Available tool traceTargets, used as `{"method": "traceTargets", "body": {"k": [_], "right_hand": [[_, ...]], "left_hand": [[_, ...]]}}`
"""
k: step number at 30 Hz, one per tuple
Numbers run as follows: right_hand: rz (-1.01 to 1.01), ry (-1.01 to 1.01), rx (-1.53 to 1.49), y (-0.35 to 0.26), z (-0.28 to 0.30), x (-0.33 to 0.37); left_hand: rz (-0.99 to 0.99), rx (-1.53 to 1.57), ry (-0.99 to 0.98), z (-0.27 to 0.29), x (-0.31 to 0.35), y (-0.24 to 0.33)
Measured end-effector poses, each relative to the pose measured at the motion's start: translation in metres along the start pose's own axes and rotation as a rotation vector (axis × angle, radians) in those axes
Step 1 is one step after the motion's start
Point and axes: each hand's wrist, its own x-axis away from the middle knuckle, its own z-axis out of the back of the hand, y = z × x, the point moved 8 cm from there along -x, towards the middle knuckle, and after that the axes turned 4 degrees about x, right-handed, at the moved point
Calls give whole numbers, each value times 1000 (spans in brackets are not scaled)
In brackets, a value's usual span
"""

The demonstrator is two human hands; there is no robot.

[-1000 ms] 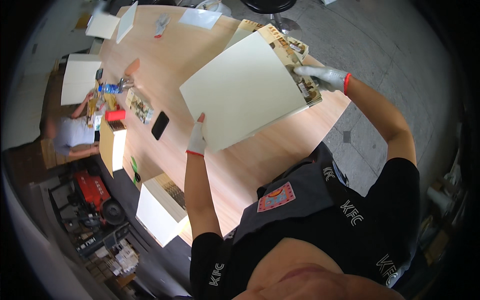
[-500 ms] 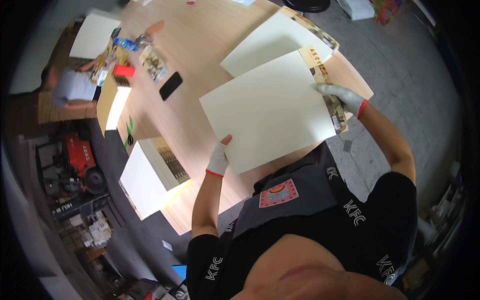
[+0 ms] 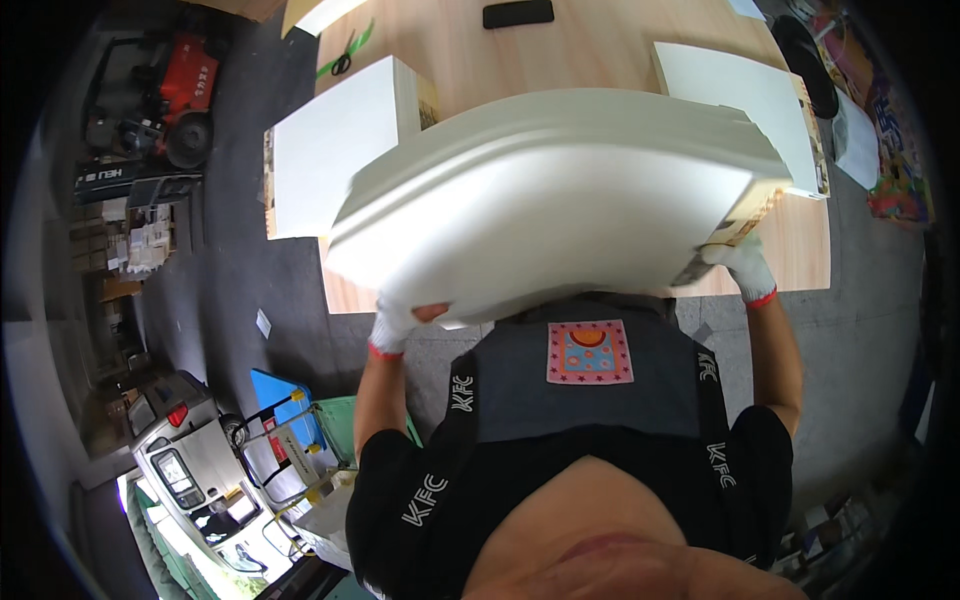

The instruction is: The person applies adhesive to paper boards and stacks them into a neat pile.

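Close in front of me, a thick stack of white card sheets [image 3: 540, 210] is bowed upward in the middle and blurred by motion. My left hand [image 3: 398, 318], in a white glove with a red cuff and a bare thumb showing, is closed on its near left corner. At the near right corner my right hand [image 3: 740, 262], gloved the same way, grips the stack where a yellow and dark printed strip shows. The fingers under the stack are hidden. It lies over the near edge of the wooden table [image 3: 590, 60].
Another white stack [image 3: 335, 150] lies at the table's left edge, a further pile [image 3: 740, 105] at the right. A black phone [image 3: 518, 13] and black scissors [image 3: 342, 62] beside a green strip lie farther back. A red forklift [image 3: 185, 90] and a hand cart [image 3: 290, 450] stand to the left.
The stack has gone from lying flat and slanted to squared up in front of me and bowed. Both hands still hold its near corners. My view has turned left.
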Motion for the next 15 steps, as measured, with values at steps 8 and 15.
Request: {"method": "traceTargets", "body": {"k": [8,15], "right_hand": [[263,-330,292,-21,-56,-16],[179,-448,443,-26,-53,-14]], "left_hand": [[391,689,420,19,62,-54],[552,1008,490,23,48,-44]]}}
